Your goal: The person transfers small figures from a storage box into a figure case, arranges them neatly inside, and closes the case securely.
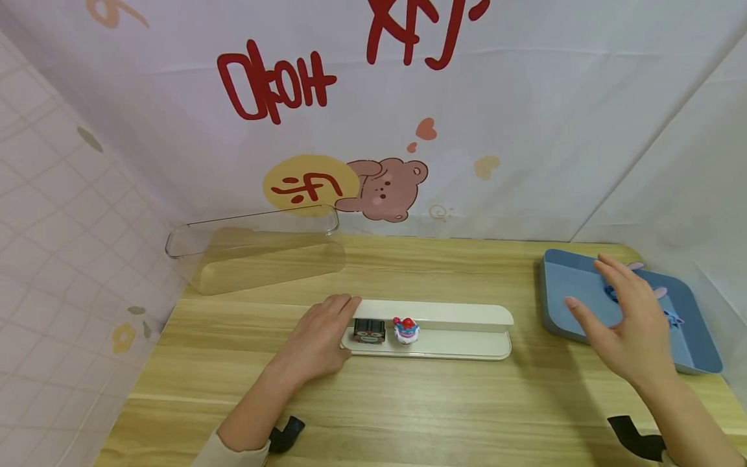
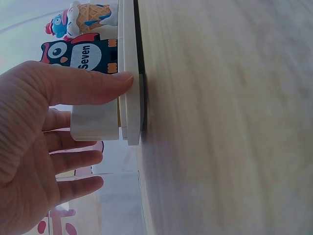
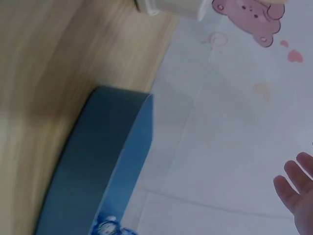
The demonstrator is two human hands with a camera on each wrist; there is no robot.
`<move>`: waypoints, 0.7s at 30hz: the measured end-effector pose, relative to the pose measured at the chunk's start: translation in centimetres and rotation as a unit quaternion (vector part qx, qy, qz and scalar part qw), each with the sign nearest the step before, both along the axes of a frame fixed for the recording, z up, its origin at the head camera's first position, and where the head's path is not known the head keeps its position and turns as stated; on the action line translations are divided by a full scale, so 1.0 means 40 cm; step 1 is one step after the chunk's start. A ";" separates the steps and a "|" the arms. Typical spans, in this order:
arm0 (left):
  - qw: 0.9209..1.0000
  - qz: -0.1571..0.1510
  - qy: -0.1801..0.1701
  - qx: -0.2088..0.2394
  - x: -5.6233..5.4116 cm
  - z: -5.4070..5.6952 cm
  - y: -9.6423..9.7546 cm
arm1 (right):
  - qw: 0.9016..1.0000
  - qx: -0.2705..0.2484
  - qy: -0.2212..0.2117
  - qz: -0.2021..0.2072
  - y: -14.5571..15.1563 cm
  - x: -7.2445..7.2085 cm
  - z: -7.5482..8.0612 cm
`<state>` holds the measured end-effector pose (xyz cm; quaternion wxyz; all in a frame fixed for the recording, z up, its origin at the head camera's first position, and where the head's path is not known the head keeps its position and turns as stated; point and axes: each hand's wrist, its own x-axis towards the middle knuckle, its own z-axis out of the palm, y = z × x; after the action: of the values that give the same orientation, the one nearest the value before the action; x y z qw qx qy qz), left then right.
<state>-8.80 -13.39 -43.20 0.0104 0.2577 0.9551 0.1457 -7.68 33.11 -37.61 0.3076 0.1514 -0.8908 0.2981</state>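
Observation:
A white two-step display stand (image 1: 461, 341) lies on the table. My left hand (image 1: 318, 340) grips its left end, the thumb on the front edge and fingers behind. On the lower step, close to that hand, stands a dark owl figurine (image 2: 95, 55) with "Seven" on its belly. Beside it is an ice-cream-cone figurine (image 1: 406, 332) with a blue and red top. My right hand (image 1: 633, 331) hovers above the blue tray (image 1: 574, 292) with thumb and fingers spread, holding nothing. Small blue figurines (image 1: 673, 318) with long ears lie in the tray, partly hidden by the hand.
A clear plastic cover (image 1: 274, 263) sits at the back left of the wooden table (image 1: 408, 405). White printed cloth (image 1: 513, 117) hangs behind the table and along its sides.

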 end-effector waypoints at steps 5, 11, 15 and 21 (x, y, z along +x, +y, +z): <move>1.000 0.000 0.002 0.001 0.000 0.002 0.001 | 0.998 -0.008 -0.031 -0.046 0.056 0.006 -0.020; 1.000 0.000 0.001 0.002 -0.002 0.002 0.002 | 0.989 0.020 -0.087 -0.120 0.133 0.015 -0.047; 1.000 0.000 -0.001 0.001 -0.001 0.002 0.002 | 0.984 0.017 -0.099 -0.150 0.185 0.012 -0.070; 1.000 0.000 -0.007 0.002 -0.001 -0.001 0.002 | 0.980 0.016 -0.082 -0.179 0.248 0.004 -0.104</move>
<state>-8.85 -13.29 -43.24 0.0168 0.2571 0.9546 0.1498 -7.54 43.03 -41.76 0.2797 -0.0305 -0.9304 0.2348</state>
